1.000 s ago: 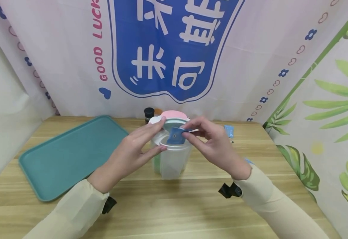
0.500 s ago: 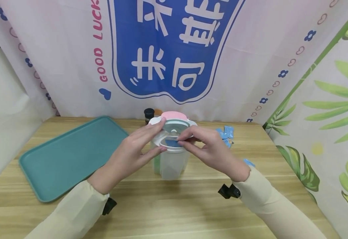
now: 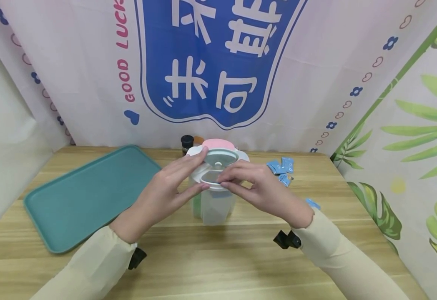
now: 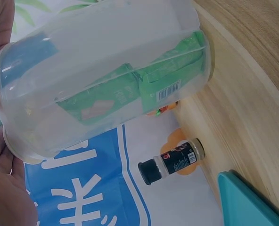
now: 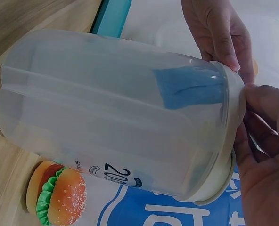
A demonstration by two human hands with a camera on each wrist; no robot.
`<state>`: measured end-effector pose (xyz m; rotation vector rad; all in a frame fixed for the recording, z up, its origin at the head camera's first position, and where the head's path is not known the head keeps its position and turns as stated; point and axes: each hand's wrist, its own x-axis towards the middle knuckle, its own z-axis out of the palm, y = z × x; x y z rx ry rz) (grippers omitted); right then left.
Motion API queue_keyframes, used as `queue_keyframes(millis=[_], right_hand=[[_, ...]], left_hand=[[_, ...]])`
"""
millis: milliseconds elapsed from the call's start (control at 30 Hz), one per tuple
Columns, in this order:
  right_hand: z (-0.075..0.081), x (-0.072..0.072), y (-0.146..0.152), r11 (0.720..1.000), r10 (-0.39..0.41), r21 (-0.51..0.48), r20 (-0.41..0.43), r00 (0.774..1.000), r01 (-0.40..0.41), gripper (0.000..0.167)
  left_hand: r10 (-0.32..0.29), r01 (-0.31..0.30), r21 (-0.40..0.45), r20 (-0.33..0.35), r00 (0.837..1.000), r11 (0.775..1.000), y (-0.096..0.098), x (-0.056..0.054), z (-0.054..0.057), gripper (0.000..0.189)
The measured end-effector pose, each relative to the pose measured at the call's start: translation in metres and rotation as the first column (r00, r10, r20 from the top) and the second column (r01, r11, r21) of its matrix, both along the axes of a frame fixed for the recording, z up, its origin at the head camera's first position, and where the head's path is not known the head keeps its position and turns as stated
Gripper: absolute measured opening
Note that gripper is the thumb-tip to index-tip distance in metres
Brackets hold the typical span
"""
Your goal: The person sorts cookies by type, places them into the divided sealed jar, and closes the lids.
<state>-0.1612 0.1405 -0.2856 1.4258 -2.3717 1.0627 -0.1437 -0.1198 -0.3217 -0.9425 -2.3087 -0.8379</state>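
Note:
A translucent food storage container (image 3: 214,208) stands upright on the table with one grey-green flip lid (image 3: 220,157) raised. My left hand (image 3: 169,179) holds its top from the left, fingertips at the raised lid and thumb on the front rim. At the opening, my right hand (image 3: 254,179) has thumb and fingers pinched together. A blue packet (image 5: 191,87) hangs inside just below the rim, its upper end at the right fingertips, which are partly hidden by the rim. Green packets (image 4: 144,77) lie in another compartment, seen in the left wrist view.
Several blue packets (image 3: 286,165) lie to the right, with another blue packet (image 3: 312,203) nearer. A teal tray (image 3: 91,200) lies at left. Behind the container stands a black-capped spice bottle (image 4: 172,160). A toy burger (image 5: 57,193) shows in the right wrist view.
The blue packet has gone down through the opening into the container, with my right hand lowering to the rim. My left hand has stayed in place.

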Motion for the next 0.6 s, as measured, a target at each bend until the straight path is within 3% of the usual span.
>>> queue_keyframes(millis=[367, 600], right_hand=[[0.0008, 0.0014, -0.0012, 0.997, -0.012, 0.072, -0.087, 0.996, 0.018, 0.014], [0.0012, 0.0026, 0.0009, 0.994, -0.004, 0.111, -0.091, 0.996, 0.015, 0.017]], left_hand=[[0.016, -0.016, -0.015, 0.018, 1.0, 1.0, 0.0002, 0.0015, 0.0012, 0.083], [0.01, -0.01, -0.011, 0.026, 1.0, 1.0, 0.0002, 0.0018, 0.0013, 0.084]])
